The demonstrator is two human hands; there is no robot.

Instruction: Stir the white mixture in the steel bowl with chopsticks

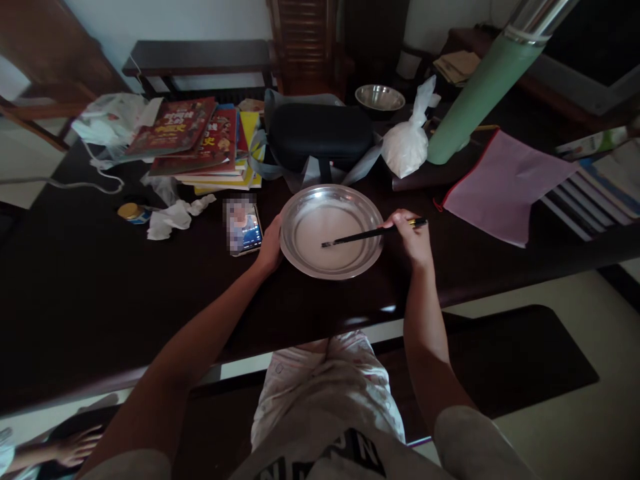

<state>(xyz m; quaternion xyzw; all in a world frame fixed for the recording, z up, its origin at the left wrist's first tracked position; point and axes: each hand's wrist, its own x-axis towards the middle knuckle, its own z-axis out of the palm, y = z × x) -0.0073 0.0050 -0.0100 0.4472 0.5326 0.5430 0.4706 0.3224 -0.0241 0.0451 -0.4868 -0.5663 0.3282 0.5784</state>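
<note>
A round metal dish (pixel 301 207) holding a pale white layer rests on the dark table in front of me. My left hand (pixel 271 248) grips its left rim. My right hand (pixel 409 233) holds a pair of dark chopsticks (pixel 365 235) whose tips lie in the middle of the dish. A phone (pixel 243 227) with a lit screen lies flat just left of the dish, next to my left hand.
Behind the dish are a black case (pixel 320 133), a stack of books (pixel 205 143), a white plastic bag (pixel 407 143), a green bottle (pixel 480 87), a small metal bowl (pixel 380 98). A pink pouch (pixel 505 183) lies right, crumpled tissue (pixel 173 219) left.
</note>
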